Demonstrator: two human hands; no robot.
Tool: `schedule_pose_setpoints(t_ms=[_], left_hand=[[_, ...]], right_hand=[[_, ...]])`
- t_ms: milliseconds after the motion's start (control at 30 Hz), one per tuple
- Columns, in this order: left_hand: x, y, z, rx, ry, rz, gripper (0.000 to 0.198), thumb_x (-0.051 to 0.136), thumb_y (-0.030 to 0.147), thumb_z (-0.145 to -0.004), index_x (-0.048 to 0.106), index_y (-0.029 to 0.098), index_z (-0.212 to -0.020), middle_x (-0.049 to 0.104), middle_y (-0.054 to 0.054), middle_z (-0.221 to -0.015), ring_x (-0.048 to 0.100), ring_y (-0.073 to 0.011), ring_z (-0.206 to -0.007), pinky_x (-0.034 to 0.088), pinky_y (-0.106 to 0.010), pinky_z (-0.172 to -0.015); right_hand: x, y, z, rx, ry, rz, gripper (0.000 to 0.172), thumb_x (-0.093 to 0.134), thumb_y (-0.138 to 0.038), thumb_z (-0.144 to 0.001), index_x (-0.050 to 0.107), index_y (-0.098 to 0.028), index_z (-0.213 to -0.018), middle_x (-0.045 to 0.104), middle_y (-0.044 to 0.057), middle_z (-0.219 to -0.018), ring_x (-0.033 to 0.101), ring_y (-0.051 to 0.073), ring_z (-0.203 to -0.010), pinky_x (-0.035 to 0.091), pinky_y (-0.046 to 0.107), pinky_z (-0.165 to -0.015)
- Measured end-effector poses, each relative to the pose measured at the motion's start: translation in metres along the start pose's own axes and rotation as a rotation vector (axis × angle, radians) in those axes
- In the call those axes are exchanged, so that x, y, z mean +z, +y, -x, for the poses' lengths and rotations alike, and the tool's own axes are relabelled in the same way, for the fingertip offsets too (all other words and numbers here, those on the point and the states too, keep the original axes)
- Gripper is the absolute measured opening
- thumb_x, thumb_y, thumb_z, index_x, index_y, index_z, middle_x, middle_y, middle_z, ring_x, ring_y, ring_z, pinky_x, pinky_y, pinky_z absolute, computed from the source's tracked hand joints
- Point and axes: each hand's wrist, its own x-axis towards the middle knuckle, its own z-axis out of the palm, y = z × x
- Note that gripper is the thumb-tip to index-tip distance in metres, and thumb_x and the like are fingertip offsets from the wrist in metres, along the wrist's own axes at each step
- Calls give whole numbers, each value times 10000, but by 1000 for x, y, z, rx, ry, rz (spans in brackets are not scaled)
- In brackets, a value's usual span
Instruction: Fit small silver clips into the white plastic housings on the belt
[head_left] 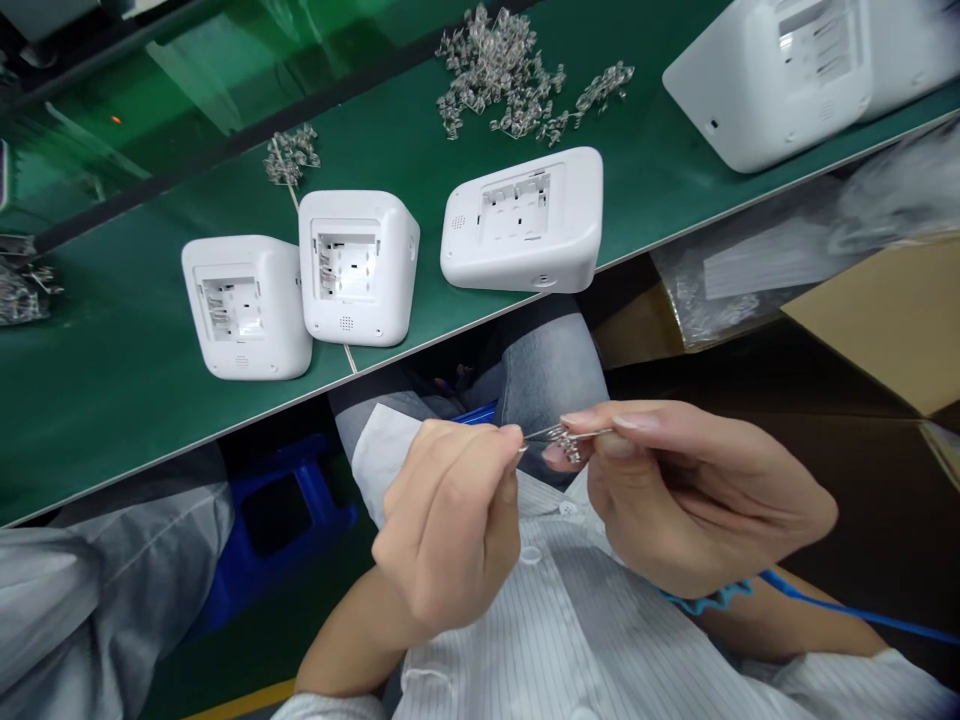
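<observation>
My left hand (450, 515) and my right hand (697, 490) are raised over my lap, in front of the table edge. Between their fingertips is a small cluster of metal springs (571, 445) with thin wire ends. The right thumb and fingers pinch the cluster. My left thumb and forefinger are closed on a thin wire end reaching from it. Beyond the hands, white plastic housings (521, 220) lie on the green table with their open battery compartments facing up. The two at the left, one housing (247, 308) and another (358, 268), show metal springs inside.
A large heap of metal springs (499, 75) and a smaller one (291, 155) lie behind the housings. More white housings (772, 80) sit at the right. Below the table are a cardboard box (885, 320) with plastic bags, a blue stool (285, 510) and another person's sleeve (150, 560).
</observation>
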Motion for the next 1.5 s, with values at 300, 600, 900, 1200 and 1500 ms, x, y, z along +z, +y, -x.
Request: schedule_pose_setpoints(t_ms=[300,600,900,1200,1500], left_hand=[[3,2,-2,-32,81,-14,122,656,20,-874,668,105,-961,717,-16,-775,671,-104,-649,552,-199,-549],[12,1,-3,15,19,61,112,631,17,-886,655,101,-957,725,-27,-795,651,-118,-652,540,-249,-557],[11,-2,-1,35,65,-73,126,654,8,-857,666,117,-921,682,-7,-722,627,-116,-617,536,-247,-558],[8,-1,-2,8,43,-60,107,643,14,-872,666,108,-915,686,-13,-729,627,-98,-624,509,-200,-533],[8,0,-4,-10,62,-65,102,645,33,-876,668,128,-907,698,-6,-718,625,-97,-598,518,-190,-507]], right_hand=[[-15,-1,-7,109,-288,21,334,711,0,-858,758,-268,-1051,764,-5,-824,736,181,-644,641,275,-519],[-7,-5,-4,174,-175,-51,318,672,-10,-874,727,-284,-1025,756,-10,-816,729,185,-635,625,280,-482],[-3,-1,-2,101,-90,-48,265,687,-52,-905,717,-276,-1043,732,-20,-755,715,170,-602,643,276,-503],[-16,2,-2,148,-215,-38,279,666,30,-860,714,-203,-1007,743,-7,-791,726,153,-601,644,227,-511],[-20,6,-1,92,-181,91,259,702,-4,-856,722,-223,-993,754,-9,-776,725,167,-601,648,246,-523]])
